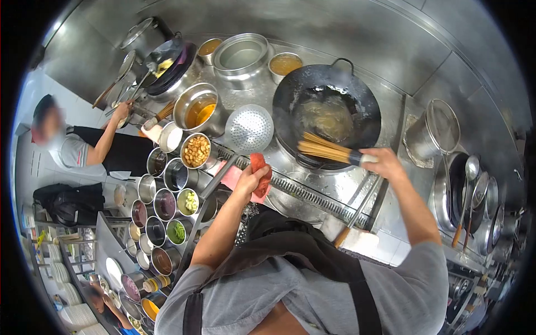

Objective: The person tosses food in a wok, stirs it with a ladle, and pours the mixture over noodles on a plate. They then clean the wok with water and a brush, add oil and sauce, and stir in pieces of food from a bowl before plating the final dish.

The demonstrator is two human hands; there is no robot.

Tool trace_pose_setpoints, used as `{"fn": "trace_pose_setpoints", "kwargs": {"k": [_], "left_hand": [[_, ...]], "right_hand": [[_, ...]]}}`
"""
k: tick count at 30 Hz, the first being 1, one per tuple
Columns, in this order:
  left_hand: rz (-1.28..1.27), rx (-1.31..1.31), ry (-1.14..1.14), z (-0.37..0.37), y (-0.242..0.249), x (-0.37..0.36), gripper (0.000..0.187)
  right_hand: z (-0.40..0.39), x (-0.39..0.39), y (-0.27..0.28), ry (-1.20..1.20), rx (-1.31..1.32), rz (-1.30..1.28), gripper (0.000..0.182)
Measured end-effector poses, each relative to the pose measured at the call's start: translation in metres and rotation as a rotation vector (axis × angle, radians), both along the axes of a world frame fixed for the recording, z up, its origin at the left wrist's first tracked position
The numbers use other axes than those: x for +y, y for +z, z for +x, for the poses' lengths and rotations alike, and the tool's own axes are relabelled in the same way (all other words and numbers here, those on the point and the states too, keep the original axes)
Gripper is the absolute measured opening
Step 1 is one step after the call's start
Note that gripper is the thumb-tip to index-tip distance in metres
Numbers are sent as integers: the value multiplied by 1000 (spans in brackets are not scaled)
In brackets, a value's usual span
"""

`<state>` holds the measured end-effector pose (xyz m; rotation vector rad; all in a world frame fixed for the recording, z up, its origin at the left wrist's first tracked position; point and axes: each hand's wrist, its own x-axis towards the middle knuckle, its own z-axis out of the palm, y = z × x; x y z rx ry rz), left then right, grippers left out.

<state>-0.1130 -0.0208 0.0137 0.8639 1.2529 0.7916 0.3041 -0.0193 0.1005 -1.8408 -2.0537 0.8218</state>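
Grey shirt (240, 301) and dark apron (296, 245) fill the bottom of the view, nearest the camera, both bare forearms reaching out from them. The right hand (384, 162) has its fingers closed round the pale end of a bamboo brush (326, 148) — its bristles fan out over the near side of a large black wok (290, 100), though whether they touch the metal I cannot tell. Cloudy yellowish liquid (326, 118) lies in the wok. The left hand (254, 181) has its fingers curled and pressed about a bunched red cloth (258, 163), beside the slotted drain (290, 187) and near a perforated strainer (248, 129). Left of the strainer stands a metal pot (192, 95) with orange liquid; brown nut-like pieces (196, 151) fill a smaller container just below. Farther left, a co-worker (75, 148) has one hand near a second wok (169, 51).
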Motion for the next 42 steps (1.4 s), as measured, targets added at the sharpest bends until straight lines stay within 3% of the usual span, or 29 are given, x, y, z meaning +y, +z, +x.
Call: {"fn": "trace_pose_setpoints", "kwargs": {"k": [2,3,7,9,10,13,16,19,20,22,27,29,31,35,38,42], "left_hand": [[-85,-38,52,22,-21,18,28],[-129,-16,-9,35,-8,23,35],[-212,-1,-129,84,-18,51,42],[-225,12,-127,104,-37,58,42],[-236,25,-120,112,-44,62,42],[-282,-15,-49,124,-52,64,26],[-291,-161,6,128,-60,56,12],[-268,-285,75,125,-50,50,4],[-253,-293,103,124,-42,43,4],[-273,-302,92,110,-17,33,4],[-226,-114,109,33,12,27,5],[-124,-11,50,3,13,40,10],[-107,121,-74,-14,44,53,13],[45,167,-22,-18,75,72,15],[147,342,-61,-11,112,76,15],[149,418,-147,-8,128,78,19]], "right_hand": [[40,-16,17,-75,-193,104,43],[58,-15,19,-124,-297,169,41],[56,-21,56,-398,-310,305,43],[57,-28,55,-536,30,322,43],[60,-32,48,-543,26,324,43],[61,-53,1,-708,495,207,46],[51,-77,-17,-811,286,64,46],[38,-97,-9,-846,361,15,47],[34,-107,-13,-845,360,8,47],[29,-121,-21,-713,74,147,46],[-15,-169,1,-621,205,84,41],[-29,-183,-14,-414,281,292,38],[-48,-189,-20,-362,288,311,38],[-82,-182,-21,-280,249,352,37],[-94,-172,-29,-220,218,399,37],[-104,-161,-29,-193,225,366,40]]}}
